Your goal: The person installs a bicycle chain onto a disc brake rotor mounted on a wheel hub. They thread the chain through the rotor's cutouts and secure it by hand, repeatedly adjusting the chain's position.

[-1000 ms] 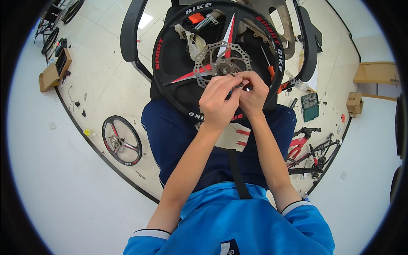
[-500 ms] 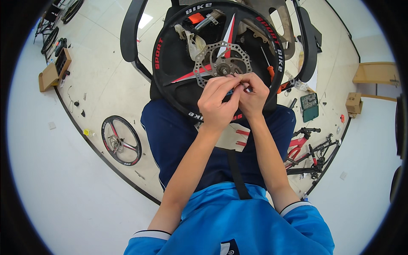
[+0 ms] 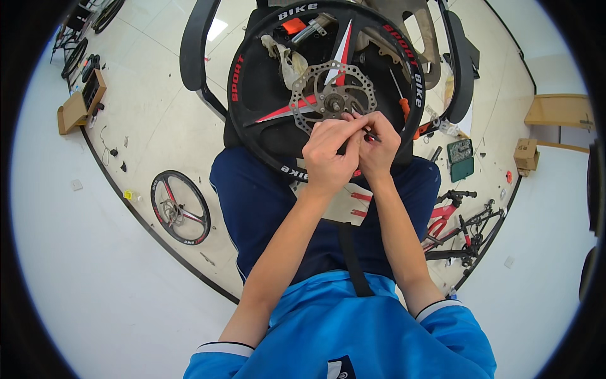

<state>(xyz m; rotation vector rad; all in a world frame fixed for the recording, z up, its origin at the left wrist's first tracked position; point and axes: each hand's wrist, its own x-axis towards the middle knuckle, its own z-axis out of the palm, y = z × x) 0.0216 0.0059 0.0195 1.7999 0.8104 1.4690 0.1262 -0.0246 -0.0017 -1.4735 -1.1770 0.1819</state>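
Observation:
A black bicycle wheel (image 3: pixel 237 129) with red-and-white spokes lies flat in front of me, over a chair seat and my knees. At its hub sits a drilled metal brake disc (image 3: pixel 364 77). My left hand (image 3: pixel 331 153) and my right hand (image 3: pixel 380 146) meet just below the hub, fingers pinched together at the disc's near edge. Something small and dark shows by the right fingers, but its kind is hidden. Through the wheel's gaps I see a crumpled white cloth or glove (image 3: pixel 291 68), a metal cylinder (image 3: pixel 309 30) and an orange-handled screwdriver (image 3: pixel 404 108).
Black chair armrests (image 3: pixel 192 50) (image 3: pixel 459 76) flank the wheel. A second wheel (image 3: pixel 203 218) lies on the floor at left. On the right are a green tool case (image 3: pixel 461 169), a red-and-black bike frame (image 3: pixel 468 239) and a cardboard box (image 3: pixel 525 153). An open box (image 3: pixel 74 114) stands far left.
My left hand has shifted slightly right and down, its fingers curling closer to the right hand. The wheel has moved a little to the right.

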